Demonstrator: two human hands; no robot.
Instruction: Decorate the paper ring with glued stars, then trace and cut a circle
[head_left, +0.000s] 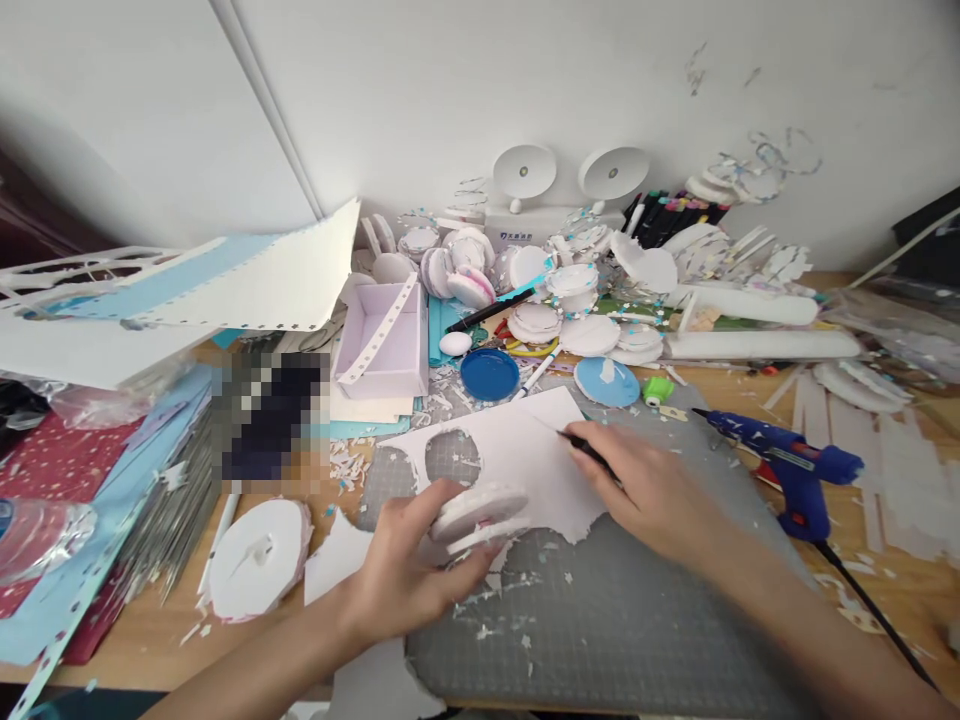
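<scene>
My left hand (405, 565) is closed around a small stack of white foam discs (484, 512), fingers on top and thumb below, tilted above the grey cutting mat (600, 630). In my right hand (645, 490) is a slim black craft knife (592, 455), its thin tip pointing left over a white foam sheet (525, 440). That sheet lies on the mat with one round hole through its left part and ragged edges. Just behind it are a blue round lid (489, 373) and a light-blue disc (606, 382).
A blue glue gun (795, 455) with a cord lies at the right. White disc stacks (469, 265) crowd the back, near a lilac box (382, 340). Another thick white disc (259, 560) is at the left, beside thin metal wires (176, 520). Scraps litter the table.
</scene>
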